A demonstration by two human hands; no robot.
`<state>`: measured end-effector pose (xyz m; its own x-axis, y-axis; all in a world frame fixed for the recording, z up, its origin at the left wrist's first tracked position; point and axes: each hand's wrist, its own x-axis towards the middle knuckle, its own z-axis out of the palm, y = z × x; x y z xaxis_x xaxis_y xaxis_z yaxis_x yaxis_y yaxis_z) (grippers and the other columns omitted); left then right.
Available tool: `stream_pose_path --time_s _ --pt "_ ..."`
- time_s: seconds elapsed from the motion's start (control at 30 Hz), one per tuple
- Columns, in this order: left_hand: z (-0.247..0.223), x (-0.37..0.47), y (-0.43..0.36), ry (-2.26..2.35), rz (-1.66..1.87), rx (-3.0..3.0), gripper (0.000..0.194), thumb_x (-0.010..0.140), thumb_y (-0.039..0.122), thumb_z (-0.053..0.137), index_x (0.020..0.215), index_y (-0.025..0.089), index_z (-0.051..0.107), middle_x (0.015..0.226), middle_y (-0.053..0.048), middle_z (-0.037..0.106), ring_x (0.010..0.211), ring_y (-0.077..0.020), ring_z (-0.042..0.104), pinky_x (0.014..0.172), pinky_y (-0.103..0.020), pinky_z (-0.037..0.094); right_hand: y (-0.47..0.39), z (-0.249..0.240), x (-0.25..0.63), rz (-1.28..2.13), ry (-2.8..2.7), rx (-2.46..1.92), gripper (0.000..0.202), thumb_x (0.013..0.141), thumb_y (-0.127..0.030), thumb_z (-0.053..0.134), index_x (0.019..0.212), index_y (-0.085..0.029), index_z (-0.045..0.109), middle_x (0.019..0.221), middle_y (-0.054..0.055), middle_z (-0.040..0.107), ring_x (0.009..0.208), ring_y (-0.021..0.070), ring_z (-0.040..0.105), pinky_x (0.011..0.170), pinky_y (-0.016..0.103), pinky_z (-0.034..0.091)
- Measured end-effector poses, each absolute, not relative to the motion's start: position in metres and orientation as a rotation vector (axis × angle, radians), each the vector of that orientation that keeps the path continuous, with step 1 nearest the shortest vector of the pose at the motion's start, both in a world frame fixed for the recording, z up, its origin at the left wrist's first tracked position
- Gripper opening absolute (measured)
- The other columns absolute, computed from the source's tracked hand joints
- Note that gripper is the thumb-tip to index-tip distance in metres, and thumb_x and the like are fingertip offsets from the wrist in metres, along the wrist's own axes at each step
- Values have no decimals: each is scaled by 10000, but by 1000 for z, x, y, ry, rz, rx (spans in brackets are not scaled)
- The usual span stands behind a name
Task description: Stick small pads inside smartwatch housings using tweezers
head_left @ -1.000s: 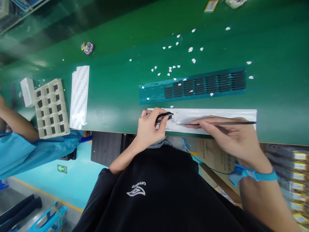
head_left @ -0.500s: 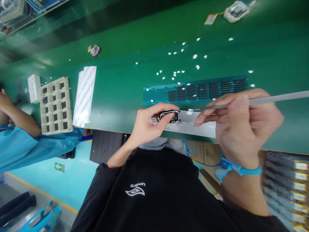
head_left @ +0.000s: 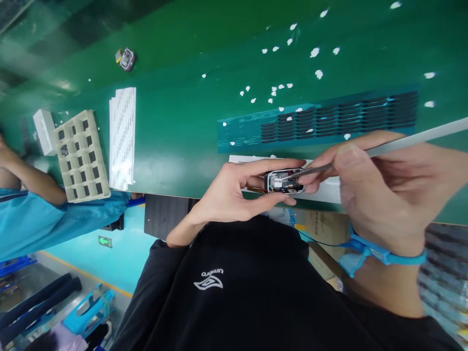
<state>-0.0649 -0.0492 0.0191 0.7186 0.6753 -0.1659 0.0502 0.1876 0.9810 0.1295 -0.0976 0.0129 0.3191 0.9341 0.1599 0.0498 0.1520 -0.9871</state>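
My left hand [head_left: 237, 192] is closed around the sides of a small open device case [head_left: 292, 187] with a pale rim, its inner circuit parts facing up. Between thumb and fingers of my right hand [head_left: 380, 180] is a pair of metal tweezers [head_left: 417, 140], slanting down to the left. Their tip reaches into the case, at a small white label [head_left: 278, 183] lying on the parts inside. My right fingertips are at the right end of the case. Beneath both hands lies a white printed sheet [head_left: 329, 191], partly covered.
A blue film strip with rows of black pieces [head_left: 316, 122] lies beyond my hands, with scattered white bits [head_left: 319, 74] around it. Leftward are white printed strips [head_left: 122, 139], a beige compartment tray [head_left: 82, 156], a white box [head_left: 44, 131] and another small device [head_left: 127, 59]. A co-worker's arm [head_left: 29, 170] is far left.
The tweezers with the white label moved left and down from beside the device into its open case. My left thumb shifted from over the parts to the near side of the case. The view shifted.
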Motion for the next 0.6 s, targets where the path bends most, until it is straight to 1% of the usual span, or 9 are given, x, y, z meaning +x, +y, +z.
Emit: stream_pose_path --time_s 0.13,0.27,0.37,0.53,0.6 --pt "18 -64 -51 692 512 1267 347 966 108 794 1282 247 762 1289 -42 824 957 -218 880 883 -342 770 -97 13 129 826 -1078 -1248 266 998 -355 775 783 -198 784 770 33 755 585 142 705 519 277 587" --pt "17 -64 -52 685 534 1240 351 961 90 789 1275 244 756 1217 -32 835 968 -223 882 888 -339 768 -96 15 127 860 -1045 -1289 296 995 -416 780 787 -205 785 739 22 736 559 129 677 520 274 585" --pt "18 -64 -52 704 521 1253 352 961 93 791 1279 238 757 1218 -39 834 960 -220 881 871 -323 764 -96 15 126 879 -1039 -1296 303 1002 -430 771 801 -204 791 740 23 734 573 127 683 528 265 584" --pt "19 -65 -53 735 500 1261 349 969 111 789 1294 233 757 1266 -51 832 963 -220 881 886 -324 762 -97 14 127 856 -1091 -1302 258 1016 -374 759 821 -207 792 739 10 736 580 109 679 543 242 586" --pt "15 -66 -54 702 535 1272 356 980 138 782 1324 223 751 1274 -63 831 974 -221 880 875 -304 755 -98 14 128 853 -1103 -1316 252 1026 -370 748 831 -218 795 749 1 738 591 105 683 553 239 592"
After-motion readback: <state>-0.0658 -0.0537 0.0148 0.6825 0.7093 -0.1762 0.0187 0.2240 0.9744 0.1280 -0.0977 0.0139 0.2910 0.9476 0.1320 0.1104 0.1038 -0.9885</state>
